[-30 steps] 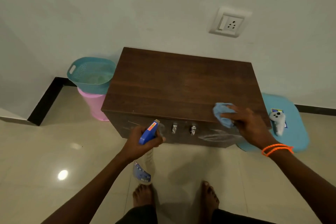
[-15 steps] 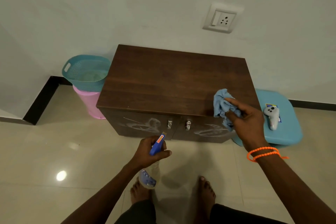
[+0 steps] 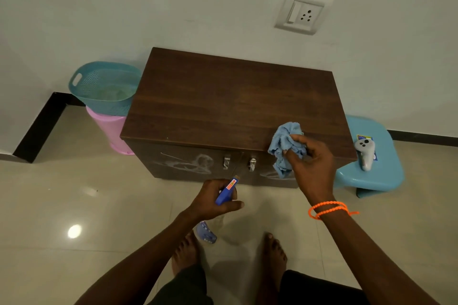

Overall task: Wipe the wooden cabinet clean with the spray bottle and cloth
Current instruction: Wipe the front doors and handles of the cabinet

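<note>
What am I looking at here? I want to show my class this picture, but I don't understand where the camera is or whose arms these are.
No machine here: the camera sits on a person's head, looking down at their own arms and bare feet. Before them stands a wooden cabinet against the wall; nothing lies on its top. The right hand grips a crumpled blue cloth at the cabinet's front edge. The left hand holds a spray bottle with a blue head. Beside the cabinet are a teal basket on a pink bin, and a blue stool carrying a white controller.
</note>
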